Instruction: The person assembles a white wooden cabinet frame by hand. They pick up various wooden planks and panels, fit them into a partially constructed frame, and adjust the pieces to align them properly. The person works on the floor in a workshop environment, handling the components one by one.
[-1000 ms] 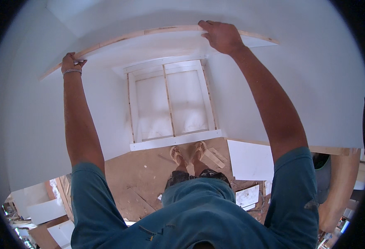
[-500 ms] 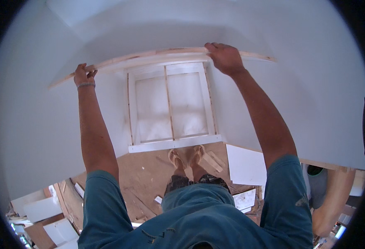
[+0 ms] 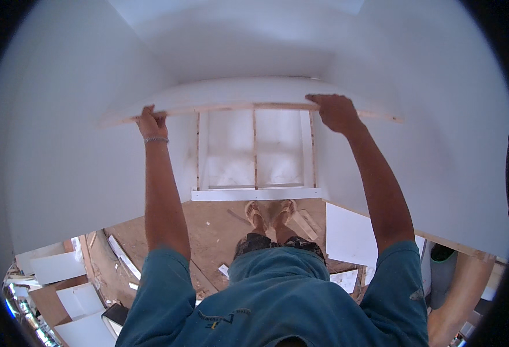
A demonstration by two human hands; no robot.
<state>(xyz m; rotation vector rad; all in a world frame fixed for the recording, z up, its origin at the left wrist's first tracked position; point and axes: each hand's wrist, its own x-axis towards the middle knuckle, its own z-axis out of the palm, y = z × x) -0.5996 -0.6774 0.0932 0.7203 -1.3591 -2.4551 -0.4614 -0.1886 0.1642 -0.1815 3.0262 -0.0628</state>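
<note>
A wide white shelf board [image 3: 237,89] with a raw wood front edge spans between two tall white side panels. My left hand [image 3: 152,122], with a bracelet at the wrist, is closed around that edge near its left end. My right hand [image 3: 337,114] grips the edge toward the right end, its index finger stretched along the top. Below and partly hidden by the board sits a low base frame with a white front strip [image 3: 255,194] and a thin middle divider [image 3: 255,147]. What the fingers do under the board is hidden.
The left side panel [image 3: 75,150], right side panel [image 3: 434,150] and white back [image 3: 248,49] enclose the space. My sandalled feet stand on the brown floor [image 3: 208,231] before the base. Wood offcuts [image 3: 304,224], a white panel [image 3: 350,234] and a grey bucket [image 3: 442,274] lie around.
Both hands have brought the board lower and nearer to me, so more of its white top shows and it covers the far part of the base frame. The view has shifted slightly.
</note>
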